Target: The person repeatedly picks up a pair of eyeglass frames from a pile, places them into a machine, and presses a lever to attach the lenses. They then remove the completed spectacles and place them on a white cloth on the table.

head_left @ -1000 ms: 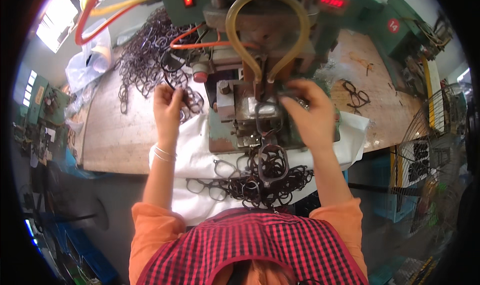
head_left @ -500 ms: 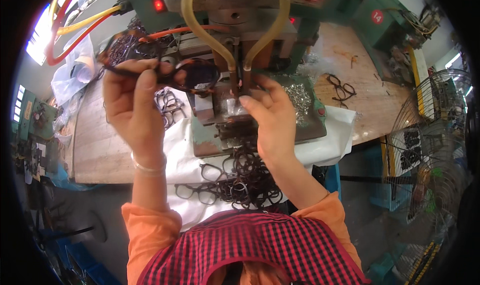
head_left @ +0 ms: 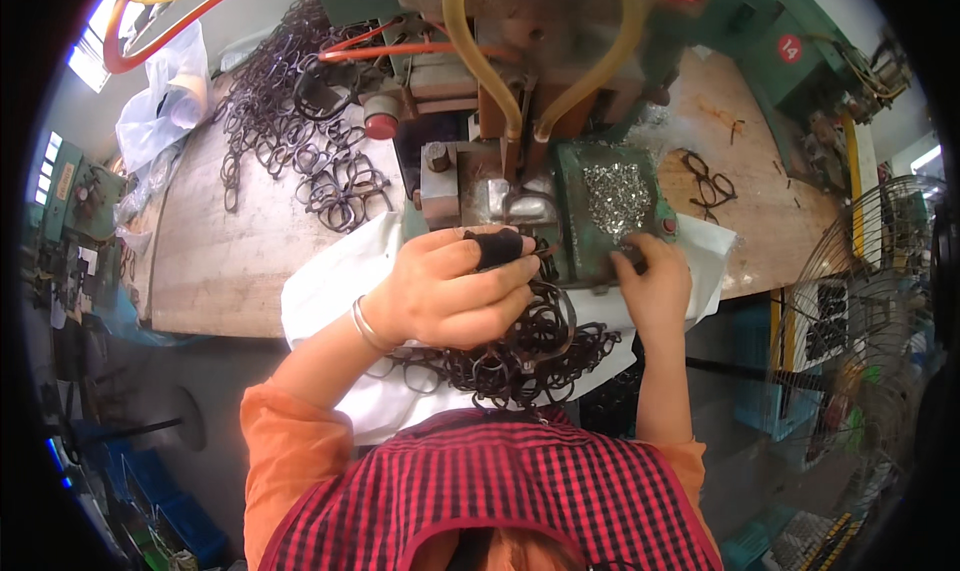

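My left hand (head_left: pixel 450 289) is closed over the near side of the machine, fingers curled round a dark eyeglass frame (head_left: pixel 568 321) that hangs over the pile below. A black band or cover wraps one of its fingers. To the right, my right hand (head_left: pixel 658 283) pinches at the near right corner of a green tray (head_left: pixel 585 241), beside its heap of small silvery metal parts (head_left: pixel 618 196). Whatever sits between those fingertips is too small to name. Just beyond my left hand lies the machine's shiny metal block (head_left: pixel 515 203), beneath two hose-fed tips.
A heap of eyeglass frames (head_left: pixel 490 376) lies on white cloth close to my body. More frames (head_left: pixel 345 186) spread over the wooden table at left. A red button (head_left: pixel 381 126) stands by the machine. Yellowish hoses (head_left: pixel 470 41) arch above. At right is a wire fan guard (head_left: pixel 870 301).
My left hand has come down and right, from raised at the left to before the machine. My right hand has left the metal block for the tray's near corner. The view has shifted.
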Motion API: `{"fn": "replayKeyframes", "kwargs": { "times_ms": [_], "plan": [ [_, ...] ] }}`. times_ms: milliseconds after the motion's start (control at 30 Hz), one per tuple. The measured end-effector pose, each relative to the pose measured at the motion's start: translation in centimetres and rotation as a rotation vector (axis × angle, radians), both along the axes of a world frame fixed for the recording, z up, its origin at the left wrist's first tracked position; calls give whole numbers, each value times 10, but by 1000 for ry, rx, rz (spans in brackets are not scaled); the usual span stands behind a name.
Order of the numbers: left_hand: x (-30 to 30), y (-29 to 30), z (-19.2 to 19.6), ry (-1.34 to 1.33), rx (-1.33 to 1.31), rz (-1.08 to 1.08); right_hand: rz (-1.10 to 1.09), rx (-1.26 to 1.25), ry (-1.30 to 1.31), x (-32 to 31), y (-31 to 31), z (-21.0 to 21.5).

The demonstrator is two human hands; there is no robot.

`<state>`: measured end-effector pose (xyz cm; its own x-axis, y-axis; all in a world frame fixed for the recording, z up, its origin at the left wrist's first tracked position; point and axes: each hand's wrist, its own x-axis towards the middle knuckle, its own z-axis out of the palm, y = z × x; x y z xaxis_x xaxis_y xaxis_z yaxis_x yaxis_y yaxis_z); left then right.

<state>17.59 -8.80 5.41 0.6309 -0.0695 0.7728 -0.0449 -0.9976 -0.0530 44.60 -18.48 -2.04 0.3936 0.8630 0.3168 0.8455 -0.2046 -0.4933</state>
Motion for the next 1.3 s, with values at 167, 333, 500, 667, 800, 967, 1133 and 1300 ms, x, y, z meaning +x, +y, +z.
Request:
{"fn": "replayKeyframes", "kwargs": {
  "times_ms": [167,333,500,667,800,967,1133,1300],
  "plan": [
    [1,-17,-7,-78,-225,14,-58,93,-279,-1,42,-20],
    [-67,-51,-6,-187,-200,321,-59,239,-268,0,45,-24],
    [-109,3,19,-459,-294,745,-24,207,-322,-3,49,-16],
    [-103,87,-40,261,-216,1107,-27,287,-265,-1,65,-5],
    [-119,119,-129,369,-367,1310,-23,327,-149,-7,59,-4],
    [-130,100,-102,60,-303,1278,-264,315,320,7,-13,-9],
    [-177,119,-111,34,-946,1399,3,319,706,-10,-24,21],
    [-138,132,-141,-214,-1157,1033,367,366,660,-55,50,73]
  ]
}}
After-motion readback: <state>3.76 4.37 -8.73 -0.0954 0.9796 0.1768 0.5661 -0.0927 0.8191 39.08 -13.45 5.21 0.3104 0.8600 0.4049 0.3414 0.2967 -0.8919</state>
